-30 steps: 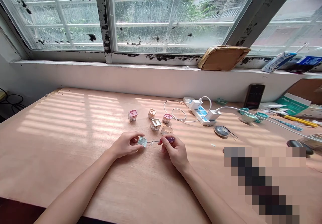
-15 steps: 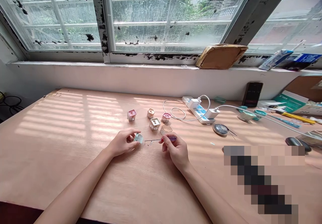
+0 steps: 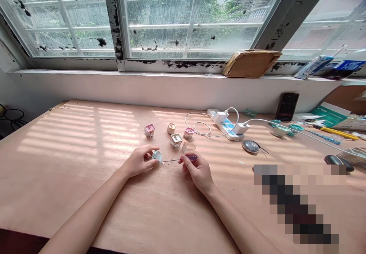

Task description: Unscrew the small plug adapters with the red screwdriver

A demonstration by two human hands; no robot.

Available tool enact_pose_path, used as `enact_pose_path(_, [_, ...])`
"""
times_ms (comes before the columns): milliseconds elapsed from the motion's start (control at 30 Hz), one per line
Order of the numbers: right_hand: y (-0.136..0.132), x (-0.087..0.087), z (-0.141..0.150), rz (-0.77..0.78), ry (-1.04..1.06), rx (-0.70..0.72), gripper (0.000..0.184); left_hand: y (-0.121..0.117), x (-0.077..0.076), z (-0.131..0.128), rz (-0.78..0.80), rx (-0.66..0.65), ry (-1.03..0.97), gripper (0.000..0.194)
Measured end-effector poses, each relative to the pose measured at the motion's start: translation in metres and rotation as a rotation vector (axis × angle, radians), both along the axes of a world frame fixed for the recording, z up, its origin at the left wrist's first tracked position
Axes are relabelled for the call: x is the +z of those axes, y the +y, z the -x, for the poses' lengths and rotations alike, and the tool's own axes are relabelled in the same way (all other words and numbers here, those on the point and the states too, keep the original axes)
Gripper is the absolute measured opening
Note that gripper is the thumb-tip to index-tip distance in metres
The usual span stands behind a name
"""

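My left hand [image 3: 139, 162] pinches a small pale green cube-shaped piece [image 3: 157, 156] just above the wooden table [image 3: 71, 162]. My right hand [image 3: 198, 172] grips a small screwdriver with a purple handle [image 3: 191, 157]; its thin metal shaft points left and its tip meets the green piece. Just beyond my hands stand several small cube pieces: a pink one [image 3: 149, 130], a tan one [image 3: 171, 128], a beige one [image 3: 176, 140], another pink one [image 3: 188, 133] and a clear one [image 3: 188, 146].
A white power strip [image 3: 227, 125] with plugged chargers and a looped white cable lies to the right. Further right are a round metal object [image 3: 250, 146], a dark phone [image 3: 286, 106] leaning on the wall, a computer mouse [image 3: 339, 162] and boxes. A cardboard packet [image 3: 251, 64] rests on the windowsill.
My left hand turned the green piece and shifted it slightly left. The screwdriver tip drew away from it, then came back to touch it.
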State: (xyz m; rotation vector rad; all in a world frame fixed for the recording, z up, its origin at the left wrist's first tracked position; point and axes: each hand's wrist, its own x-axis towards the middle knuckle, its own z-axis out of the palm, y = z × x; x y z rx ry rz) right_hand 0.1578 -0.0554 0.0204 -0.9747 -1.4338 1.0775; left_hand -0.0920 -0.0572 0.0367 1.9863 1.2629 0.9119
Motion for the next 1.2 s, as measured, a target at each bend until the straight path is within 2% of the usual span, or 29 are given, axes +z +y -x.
enact_pose_path(167, [-0.0008,-0.0024,0.0012,0.041,-0.050,0.039,0.042,-0.0007,0.0007,-0.0003,-0.001,0.007,-0.002,0.039])
enact_pose_path(533, [0.0011,-0.0032,0.0010,0.053,-0.055,0.034,0.046,-0.0051,-0.0002,-0.0081,0.011,-0.079,-0.014,0.036])
enact_pose_path(1200, [0.0002,-0.0016,0.0013,0.070,-0.055,0.034,0.046,-0.0074,0.0025,-0.0095,0.102,-0.081,-0.126,0.037])
